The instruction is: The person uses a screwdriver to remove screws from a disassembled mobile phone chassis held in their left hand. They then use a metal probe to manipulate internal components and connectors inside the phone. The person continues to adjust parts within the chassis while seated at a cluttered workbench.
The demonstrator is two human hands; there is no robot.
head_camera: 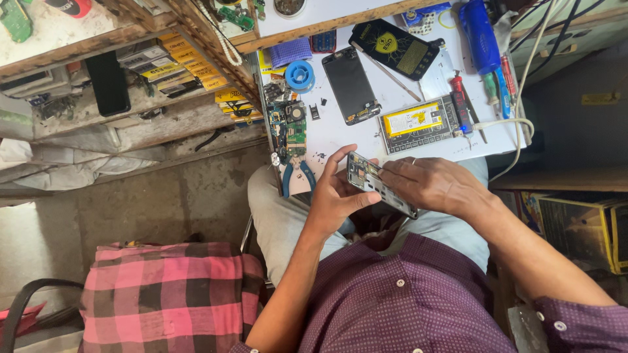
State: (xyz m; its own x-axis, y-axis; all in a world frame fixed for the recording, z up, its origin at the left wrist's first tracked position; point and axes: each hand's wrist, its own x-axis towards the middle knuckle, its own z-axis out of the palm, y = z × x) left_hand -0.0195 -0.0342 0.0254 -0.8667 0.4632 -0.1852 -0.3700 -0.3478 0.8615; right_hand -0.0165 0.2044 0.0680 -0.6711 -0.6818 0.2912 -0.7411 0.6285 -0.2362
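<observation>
Both hands pinch a phone frame [381, 184] over the worktop's [340, 134] near edge: left hand [335, 196] at its end, right hand [435, 184] along its side. Pliers [297, 175] lie just left; a screen [351, 85] farther back.

On the white table [340, 137] lie a black phone screen [351, 85], a phone body with a yellow battery [418, 123], a green circuit board [293, 131], a blue tape roll [300, 75], blue-handled pliers [297, 178] and a red screwdriver [460, 101]. A pink checked cloth [167, 294] lies lower left, near yellow boxes [190, 62] on a wooden shelf.
</observation>
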